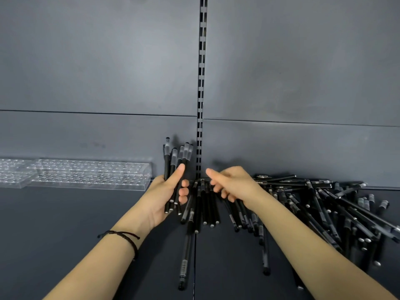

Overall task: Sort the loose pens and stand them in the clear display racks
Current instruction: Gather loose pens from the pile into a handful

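Your left hand [164,198] is raised, palm turned inward, its grip closed round a bundle of black pens [175,156] held upright, caps up. Your right hand [231,182] hovers over the loose pen pile [324,204], fingers loosely curled, grip holding nothing. The clear racks [91,174] stand at the left against the back panel [86,72], and bare shelf [65,224] lies in front of them.

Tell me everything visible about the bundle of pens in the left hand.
The bundle of pens is several slim black plastic-looking barrels with frosted, translucent caps pointing up and small silvery ends at the bottom. It stands roughly upright, slightly fanned, above the shelf, just left of the slotted upright. The left hand grips it low, thumb across the front, fingers curled round the far side.
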Demonstrator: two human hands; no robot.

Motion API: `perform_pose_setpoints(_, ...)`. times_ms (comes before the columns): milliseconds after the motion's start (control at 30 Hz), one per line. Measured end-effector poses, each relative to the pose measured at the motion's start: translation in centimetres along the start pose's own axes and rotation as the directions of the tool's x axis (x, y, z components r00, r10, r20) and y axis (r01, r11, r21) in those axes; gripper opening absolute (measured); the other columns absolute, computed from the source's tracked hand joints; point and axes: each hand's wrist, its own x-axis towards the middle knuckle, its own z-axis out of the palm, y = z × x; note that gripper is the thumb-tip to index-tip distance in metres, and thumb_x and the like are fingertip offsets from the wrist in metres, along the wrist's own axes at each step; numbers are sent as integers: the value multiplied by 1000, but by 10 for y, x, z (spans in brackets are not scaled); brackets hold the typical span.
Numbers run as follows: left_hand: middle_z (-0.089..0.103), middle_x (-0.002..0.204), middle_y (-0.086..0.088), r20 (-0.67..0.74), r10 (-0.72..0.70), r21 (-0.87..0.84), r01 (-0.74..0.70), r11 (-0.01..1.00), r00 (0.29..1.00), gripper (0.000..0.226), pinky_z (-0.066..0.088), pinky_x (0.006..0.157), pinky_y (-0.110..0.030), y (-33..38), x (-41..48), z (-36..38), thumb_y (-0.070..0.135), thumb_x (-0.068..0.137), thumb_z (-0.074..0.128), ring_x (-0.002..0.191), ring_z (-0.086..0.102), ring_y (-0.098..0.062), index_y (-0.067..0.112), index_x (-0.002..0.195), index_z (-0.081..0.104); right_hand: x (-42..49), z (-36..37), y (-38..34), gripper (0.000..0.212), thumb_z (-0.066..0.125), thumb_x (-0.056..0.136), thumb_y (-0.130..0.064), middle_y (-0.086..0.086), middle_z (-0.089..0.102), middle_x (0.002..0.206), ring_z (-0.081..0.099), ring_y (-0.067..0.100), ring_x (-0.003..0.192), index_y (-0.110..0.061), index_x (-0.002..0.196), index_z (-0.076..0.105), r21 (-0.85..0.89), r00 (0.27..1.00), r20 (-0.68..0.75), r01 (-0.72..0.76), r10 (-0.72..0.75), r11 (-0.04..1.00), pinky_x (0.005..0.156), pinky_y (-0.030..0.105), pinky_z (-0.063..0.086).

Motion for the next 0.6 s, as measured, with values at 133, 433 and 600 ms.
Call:
perform_pose_setpoints(133, 42, 58, 4, -72, 39, -59, -44, 997, 997, 35, 32, 37, -17, 3, 1, -5, 35, 71, 75, 42, 36, -6, 16, 84, 47, 1, 4, 7, 62, 63, 79, -65, 6, 69, 69, 54, 13, 52, -3, 78, 69, -295, 998, 31, -36, 47, 955, 46, 23, 41)
perform_pose_setpoints(433, 42, 56, 3, -75, 56, -63, -61, 996, 996, 29, 33, 35, -17, 0, 0, -1, 26, 75, 74, 40, 37, -6, 16, 73, 47, -1, 28, -7, 62, 58, 69, -80, -5, 57, 69, 61, 16, 70, -18, 68, 50, -841, 999, -24, -34, 25, 541, 57, 27, 42)
perform_pose_setpoints(600, 42, 57, 3, -101, 54, -115, -65, 991, 993, 27, 32, 35, -17, 1, 0, -3, 22, 82, 71, 40, 37, -6, 17, 74, 46, 2, 24, -11, 57, 62, 71, -74, -6, 56, 71, 58, 15, 69, -18, 70, 50, -840, 996, 21, -27, 81, 543, 59, 26, 41)
